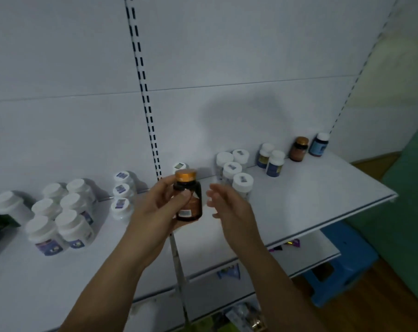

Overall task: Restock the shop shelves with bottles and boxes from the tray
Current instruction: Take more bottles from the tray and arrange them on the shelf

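Currently left hand (160,208) grips the amber glass bottle with gold screw cap (193,205) upright over the white metal shelf (311,200), right hand (229,207) at its 3 o'clock spread and empty; risk: a fumbled handover drops it onto the 4 white-capped plastic bottles (232,170) at 1 o'clock.
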A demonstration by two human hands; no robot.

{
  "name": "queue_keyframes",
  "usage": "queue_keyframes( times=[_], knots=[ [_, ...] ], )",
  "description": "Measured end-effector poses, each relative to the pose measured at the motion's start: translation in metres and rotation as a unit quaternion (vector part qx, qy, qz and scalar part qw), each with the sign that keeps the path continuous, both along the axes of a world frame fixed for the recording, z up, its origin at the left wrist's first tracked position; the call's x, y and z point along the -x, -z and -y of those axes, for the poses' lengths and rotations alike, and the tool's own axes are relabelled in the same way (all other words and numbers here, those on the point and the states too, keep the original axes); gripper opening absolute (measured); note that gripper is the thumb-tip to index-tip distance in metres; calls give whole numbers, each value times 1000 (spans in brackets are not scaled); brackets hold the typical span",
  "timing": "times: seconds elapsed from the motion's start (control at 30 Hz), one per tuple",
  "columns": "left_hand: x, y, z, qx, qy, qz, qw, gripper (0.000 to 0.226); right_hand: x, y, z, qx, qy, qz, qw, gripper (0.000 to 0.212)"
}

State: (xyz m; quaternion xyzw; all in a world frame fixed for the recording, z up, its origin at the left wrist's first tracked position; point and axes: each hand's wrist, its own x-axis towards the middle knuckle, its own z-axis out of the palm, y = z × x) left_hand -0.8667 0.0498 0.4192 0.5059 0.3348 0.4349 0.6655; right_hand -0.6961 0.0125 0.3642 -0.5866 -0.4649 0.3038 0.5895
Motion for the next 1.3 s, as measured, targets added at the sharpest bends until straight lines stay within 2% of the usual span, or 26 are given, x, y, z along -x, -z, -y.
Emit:
queue_keyframes(
  times=[0.07,0.13,0.17,0.23,0.33,0.43,0.57,0.7,0.87,1.1,1.3],
  knots=[
    [-24,-4,4,-32,65,-14,997,35,-10,-25,26,-15,-8,-24,1000,32],
    [-51,-9,10,-40,126,-7,991,36,-24,-45,50,-21,2,18,1000,35],
    [-65,-12,12,-41,142,-5,989,36,-31,-52,61,-14,13,42,999,43],
    [-91,-14,18,-49,169,1,984,36,-46,-60,78,0,63,68,996,54],
    [-127,-14,27,-70,226,-4,972,39,-65,-61,99,-6,152,69,986,56],
    [-160,-8,31,-156,248,-36,956,41,-85,-58,110,-17,213,60,975,53],
    [-197,3,34,-328,229,-179,899,64,-133,-48,117,-3,251,68,966,52],
    [-231,18,29,-471,163,-340,798,79,-198,-30,114,16,256,62,965,57],
    [-275,41,30,-492,121,-433,745,87,-281,-5,99,36,181,65,981,57],
    [-314,47,26,-451,85,-474,752,85,-359,18,35,67,95,88,989,55],
    [-342,48,4,-427,48,-451,782,70,-401,35,-37,110,82,132,982,57]
  ],
)
